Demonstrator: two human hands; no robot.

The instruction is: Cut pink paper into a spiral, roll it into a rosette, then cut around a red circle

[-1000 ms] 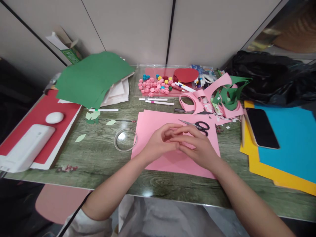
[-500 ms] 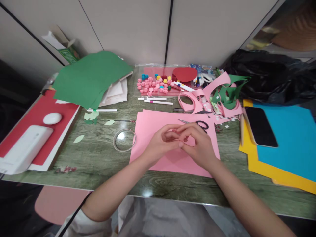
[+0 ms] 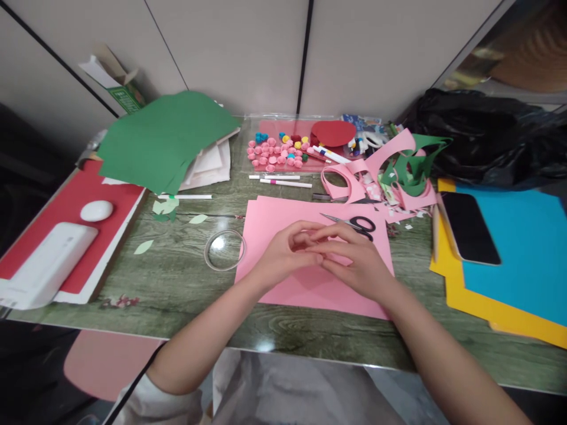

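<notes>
From where I stood, the left hand (image 3: 281,257) and right hand (image 3: 363,268) met above the pink paper sheets (image 3: 305,290), which lay on the green table (image 3: 177,283). Both were loosely curled, fingertips close together or touching; I couldn't tell whether they pinched anything small between them. The scissors (image 3: 349,222) lay on the sheets just beyond the right fingers, a tape roll (image 3: 207,257) at the sheets' left edge, and small pink paper rolls (image 3: 264,150) farther back.
</notes>
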